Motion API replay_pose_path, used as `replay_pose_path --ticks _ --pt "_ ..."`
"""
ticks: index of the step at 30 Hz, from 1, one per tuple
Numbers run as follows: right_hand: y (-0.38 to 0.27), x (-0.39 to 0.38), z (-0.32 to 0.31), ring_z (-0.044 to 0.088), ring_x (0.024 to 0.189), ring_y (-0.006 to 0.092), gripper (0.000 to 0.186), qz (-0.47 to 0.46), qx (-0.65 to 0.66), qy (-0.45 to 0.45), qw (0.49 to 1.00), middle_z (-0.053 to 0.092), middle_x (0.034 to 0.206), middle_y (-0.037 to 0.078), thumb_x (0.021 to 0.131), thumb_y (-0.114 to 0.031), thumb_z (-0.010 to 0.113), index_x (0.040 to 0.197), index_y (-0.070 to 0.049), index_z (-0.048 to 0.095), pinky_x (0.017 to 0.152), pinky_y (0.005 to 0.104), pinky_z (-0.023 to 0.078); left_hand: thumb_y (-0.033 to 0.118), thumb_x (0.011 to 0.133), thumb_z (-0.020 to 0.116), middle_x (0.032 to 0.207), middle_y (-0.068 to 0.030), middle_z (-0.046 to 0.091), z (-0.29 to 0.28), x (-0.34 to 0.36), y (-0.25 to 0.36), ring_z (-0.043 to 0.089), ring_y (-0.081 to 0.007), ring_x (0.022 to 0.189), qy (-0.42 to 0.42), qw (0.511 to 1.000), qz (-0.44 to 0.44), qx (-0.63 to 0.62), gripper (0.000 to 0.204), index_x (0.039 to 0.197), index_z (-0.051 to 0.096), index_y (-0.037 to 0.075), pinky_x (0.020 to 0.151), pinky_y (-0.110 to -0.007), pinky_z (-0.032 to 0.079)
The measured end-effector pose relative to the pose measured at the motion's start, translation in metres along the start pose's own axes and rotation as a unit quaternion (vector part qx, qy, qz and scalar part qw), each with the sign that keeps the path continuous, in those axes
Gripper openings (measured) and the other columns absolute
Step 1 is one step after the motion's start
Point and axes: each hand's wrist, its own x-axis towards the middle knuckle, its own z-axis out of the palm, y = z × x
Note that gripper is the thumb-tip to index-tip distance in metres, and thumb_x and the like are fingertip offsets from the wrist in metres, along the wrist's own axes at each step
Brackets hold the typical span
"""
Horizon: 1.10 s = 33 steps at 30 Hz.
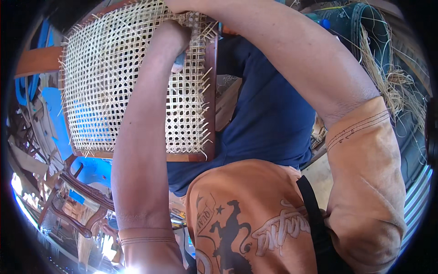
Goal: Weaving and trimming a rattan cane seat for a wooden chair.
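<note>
Left hand (pixel 175 39) presses closed on the cane mesh (pixel 114 77) near the frame (pixel 211 91)'s right rail, gripping a small blue thing (can't tell what). Right hand (pixel 182 5) at the top edge, grip hidden. Mesh looks light, springy, brittle; better held by the wood.

I count one woven cane panel (pixel 132 77) set in one dark wooden frame (pixel 211 91), and both of my hands on it: my left hand (pixel 175 39) and my right hand (pixel 180 5), two in all, the right one mostly cut off by the top edge. One loose bundle of cane strands (pixel 392 77) hangs at my right. Below at my left I make out one carved wooden chair piece (pixel 80 201). The short cane ends along the frame are too many to count.
</note>
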Motion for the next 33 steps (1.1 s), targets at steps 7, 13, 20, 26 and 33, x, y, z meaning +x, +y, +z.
replay_pose_path --ticks 7,13,20,26,33 --pt "-0.033 -0.01 0.01 0.066 0.084 0.0306 0.024 0.044 -0.236 -0.085 0.967 0.066 0.091 0.019 0.075 -0.006 0.051 0.091 -0.001 0.069 0.068 0.0418 0.053 0.035 0.088 0.053 0.057 -0.0129 0.06 -0.003 -0.003 -0.009 0.059 -0.0226 0.046 0.019 0.998 0.044 0.043 0.042 0.079 0.063 -0.004 0.049 -0.034 0.048" --pt "0.015 -0.011 0.014 0.066 0.083 0.0289 0.024 -0.028 -0.188 -0.098 0.977 0.066 0.091 0.018 0.075 -0.008 0.052 0.091 -0.001 0.068 0.068 0.0419 0.053 0.034 0.087 0.047 0.073 -0.0203 0.063 -0.007 -0.019 -0.055 0.061 -0.0324 0.07 0.026 0.982 0.139 0.121 0.042 0.076 0.06 -0.004 0.068 -0.04 0.048" --pt "-0.033 -0.036 -0.037 0.064 0.084 0.0328 0.029 0.049 0.192 -0.018 0.98 0.066 0.088 0.021 0.079 -0.02 0.053 0.093 0.002 0.066 0.074 0.0398 0.049 0.032 0.091 0.039 0.085 -0.0203 0.065 -0.049 -0.12 -0.073 0.063 -0.0374 0.075 0.093 0.974 -0.009 0.207 0.039 0.087 0.062 0.002 0.071 -0.048 0.048" --pt "-0.026 -0.03 -0.054 0.064 0.079 0.0309 0.023 -0.2 0.196 -0.16 0.946 0.066 0.088 0.018 0.074 -0.015 0.058 0.091 -0.003 0.067 0.069 0.0391 0.049 0.023 0.092 0.036 0.074 -0.0187 0.06 -0.07 -0.107 -0.051 0.06 -0.0343 0.071 0.06 0.986 0.097 0.123 0.035 0.087 0.06 -0.002 0.067 -0.045 0.049" --pt "-0.004 -0.016 -0.015 0.063 0.087 0.0347 0.024 -0.102 0.099 -0.079 0.987 0.065 0.091 0.02 0.069 -0.012 0.06 0.091 -0.006 0.067 0.074 0.0403 0.05 0.019 0.082 0.045 0.053 -0.0097 0.056 -0.043 -0.04 -0.008 0.054 -0.021 0.045 -0.139 0.99 -0.026 0.01 0.031 0.059 0.056 0.001 0.048 -0.035 0.045"
